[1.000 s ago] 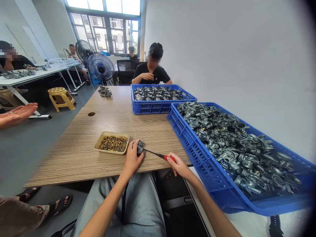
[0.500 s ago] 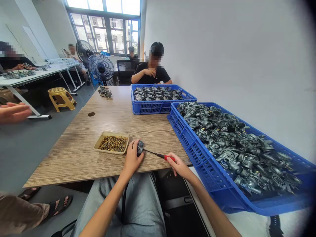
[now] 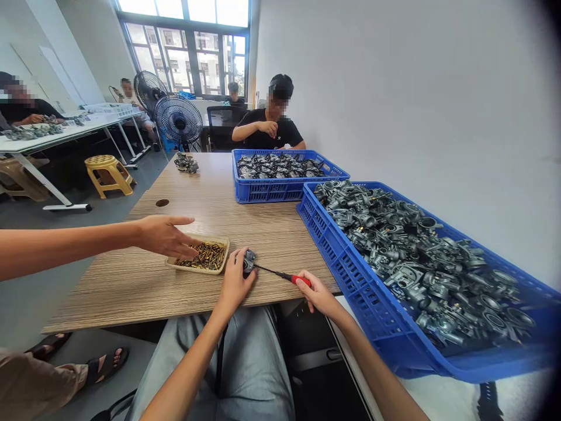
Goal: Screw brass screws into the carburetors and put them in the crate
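My left hand (image 3: 237, 278) is closed around a grey metal carburetor body (image 3: 249, 259) and holds it on the wooden table near its front edge. In my right hand (image 3: 316, 292) is a screwdriver (image 3: 280, 274) with a red and black handle. Its thin shaft points left and its tip meets the carburetor body; the exact contact is too small to make out. Just left of my left hand stands a shallow beige tray (image 3: 196, 269) of small brass-coloured parts. Another person's hand (image 3: 169, 235) reaches in from the left, fingers stretched out, over that tray and partly covering it.
A large blue crate (image 3: 333, 251) heaped with metal carburetor bodies stands on my right. Behind it, another blue crate (image 3: 263, 192) holds rows of parts. More metal parts (image 3: 186, 163) lie at the table's far left. A co-worker (image 3: 272, 126) sits across the table.
The other person's hand has moved in from the left edge to above the beige tray. My hands, the carburetor body and the screwdriver look unmoved. The co-worker opposite has shifted a hand slightly.
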### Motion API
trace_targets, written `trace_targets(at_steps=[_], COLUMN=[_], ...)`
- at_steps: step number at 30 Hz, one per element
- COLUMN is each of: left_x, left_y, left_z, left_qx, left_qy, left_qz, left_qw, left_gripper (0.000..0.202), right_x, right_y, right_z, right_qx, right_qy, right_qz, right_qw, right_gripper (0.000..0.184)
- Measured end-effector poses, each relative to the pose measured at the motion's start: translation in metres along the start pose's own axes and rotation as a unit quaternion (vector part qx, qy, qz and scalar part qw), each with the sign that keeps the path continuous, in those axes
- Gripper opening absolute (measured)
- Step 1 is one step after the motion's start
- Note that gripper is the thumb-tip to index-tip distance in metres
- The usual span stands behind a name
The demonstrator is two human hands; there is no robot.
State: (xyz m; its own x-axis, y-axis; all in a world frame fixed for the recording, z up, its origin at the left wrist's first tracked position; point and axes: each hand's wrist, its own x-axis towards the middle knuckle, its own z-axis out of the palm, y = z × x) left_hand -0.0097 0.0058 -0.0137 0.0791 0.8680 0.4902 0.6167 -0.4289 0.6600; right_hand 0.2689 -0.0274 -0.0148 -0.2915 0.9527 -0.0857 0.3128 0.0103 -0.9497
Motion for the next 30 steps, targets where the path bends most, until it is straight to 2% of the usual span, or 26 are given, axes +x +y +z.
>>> trace_targets(at_steps=[30], left_x=[-0.0010], left_y=[-0.0032], left_z=[0.0014], left_qx=[-0.002], left_qy=[0.000], left_qz=[0.004], left_qw=[1.000], left_gripper=[0.065], right_x=[0.0052], right_y=[0.0014], right_z=[0.0021], right_qx=[0.041], right_qy=[0.010], right_qz=[0.027], right_qw=[0.999], right_gripper=[0.045])
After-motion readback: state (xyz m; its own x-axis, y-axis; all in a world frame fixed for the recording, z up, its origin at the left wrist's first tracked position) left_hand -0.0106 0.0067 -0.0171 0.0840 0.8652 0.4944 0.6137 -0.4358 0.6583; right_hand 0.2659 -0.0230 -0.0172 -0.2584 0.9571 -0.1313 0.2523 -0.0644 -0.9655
